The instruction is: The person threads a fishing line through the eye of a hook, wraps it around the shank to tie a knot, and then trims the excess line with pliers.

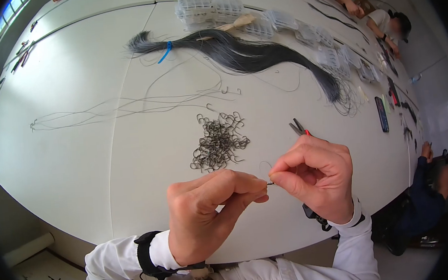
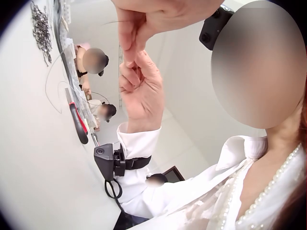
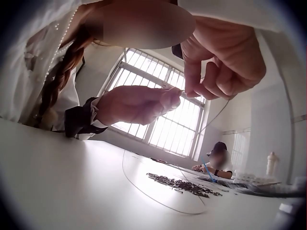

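In the head view, the left hand [image 1: 214, 207] pinches a small dark hook [image 1: 271, 184] between thumb and fingertips. The right hand [image 1: 318, 177] meets it there, thumb and forefinger pinching a thin line at the hook. In the right wrist view the line [image 3: 216, 116] hangs in a curve below the right hand [image 3: 225, 57]; the left hand [image 3: 136, 104] faces it. The left wrist view shows both sets of fingertips close together, the hook hidden. Beyond the hands lies a pile of dark hooks [image 1: 218, 143].
Red-handled pliers [image 1: 299, 128] lie beyond the right hand. Farther back are a long bundle of dark line [image 1: 237, 51] with a blue tie [image 1: 165, 52], clear plastic boxes [image 1: 195, 9] and a phone [image 1: 381, 114]. Lines with hooks [image 1: 125, 107] stretch across the left. Other people sit around the table.
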The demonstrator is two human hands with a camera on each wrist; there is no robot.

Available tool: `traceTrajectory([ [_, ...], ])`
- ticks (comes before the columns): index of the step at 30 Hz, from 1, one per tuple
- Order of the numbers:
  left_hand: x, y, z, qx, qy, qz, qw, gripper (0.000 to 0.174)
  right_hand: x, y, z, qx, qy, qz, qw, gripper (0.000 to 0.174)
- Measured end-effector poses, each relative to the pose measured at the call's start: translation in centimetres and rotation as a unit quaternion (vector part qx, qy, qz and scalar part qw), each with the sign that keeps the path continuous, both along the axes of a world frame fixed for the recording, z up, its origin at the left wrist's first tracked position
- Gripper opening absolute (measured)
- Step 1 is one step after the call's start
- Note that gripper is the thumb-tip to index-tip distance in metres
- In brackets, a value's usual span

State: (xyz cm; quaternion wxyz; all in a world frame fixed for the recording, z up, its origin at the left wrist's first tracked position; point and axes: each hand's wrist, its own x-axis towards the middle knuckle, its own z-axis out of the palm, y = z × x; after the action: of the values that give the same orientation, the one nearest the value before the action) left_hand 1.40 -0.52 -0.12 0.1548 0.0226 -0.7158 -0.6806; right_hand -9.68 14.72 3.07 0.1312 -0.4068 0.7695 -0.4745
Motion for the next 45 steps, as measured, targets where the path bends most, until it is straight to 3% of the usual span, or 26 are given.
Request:
traceTrajectory([
  [9, 0.1, 0.0, 0.3, 0.014, -0.016, -0.016, 1.000, 0.006, -0.3, 0.1, -0.1, -0.002, -0.018, 0.006, 1.000, 0.007],
  [12, 0.1, 0.0, 0.2, 0.030, -0.035, -0.015, 0.999, 0.006, -0.8, 0.1, -0.5, 0.001, -0.117, 0.025, 0.993, 0.005],
  [14, 0.2, 0.0, 0.1, 0.044, -0.041, -0.014, 0.998, 0.006, -1.0, 0.0, -0.8, 0.015, -0.287, 0.038, 0.957, 0.005],
  [17, 0.2, 0.0, 0.2, 0.053, -0.039, -0.008, 0.998, 0.006, -1.0, -0.2, -1.0, 0.011, -0.360, 0.045, 0.932, 0.007],
  [24, 0.4, 0.0, 0.3, 0.060, -0.029, 0.015, 0.998, 0.008, -0.4, -0.2, -1.6, -0.004, -0.367, 0.036, 0.929, 0.006],
  [33, 0.3, 0.1, 0.1, 0.038, -0.012, 0.048, 0.998, 0.009, 1.2, -0.4, -1.9, -0.058, -0.233, 0.021, 0.970, 0.004],
  [35, 0.3, 0.2, 0.1, 0.024, -0.006, 0.053, 0.998, 0.009, 1.6, -0.6, -1.5, -0.040, -0.040, 0.016, 0.998, 0.010],
  [36, 0.3, 0.2, 0.1, 0.016, 0.002, 0.054, 0.998, 0.009, 1.6, -0.5, -1.4, -0.040, -0.040, 0.016, 0.998, 0.010],
  [38, 0.3, 0.3, 0.1, 0.009, 0.010, 0.055, 0.998, 0.009, 1.7, -0.3, -1.3, -0.028, 0.193, 0.042, 0.980, 0.019],
  [39, 0.3, 0.4, -0.1, 0.005, 0.012, 0.067, 0.998, 0.010, 1.8, -0.2, -1.1, -0.028, 0.193, 0.042, 0.980, 0.019],
  [41, 0.3, 0.5, -0.1, 0.001, 0.013, 0.079, 0.997, 0.011, 2.0, -0.1, -0.8, -0.030, 0.335, 0.047, 0.940, 0.025],
  [45, 0.4, 0.2, 0.1, -0.026, 0.016, 0.055, 0.998, 0.010, 1.7, 0.8, 0.0, 0.005, 0.432, 0.067, 0.899, 0.029],
])
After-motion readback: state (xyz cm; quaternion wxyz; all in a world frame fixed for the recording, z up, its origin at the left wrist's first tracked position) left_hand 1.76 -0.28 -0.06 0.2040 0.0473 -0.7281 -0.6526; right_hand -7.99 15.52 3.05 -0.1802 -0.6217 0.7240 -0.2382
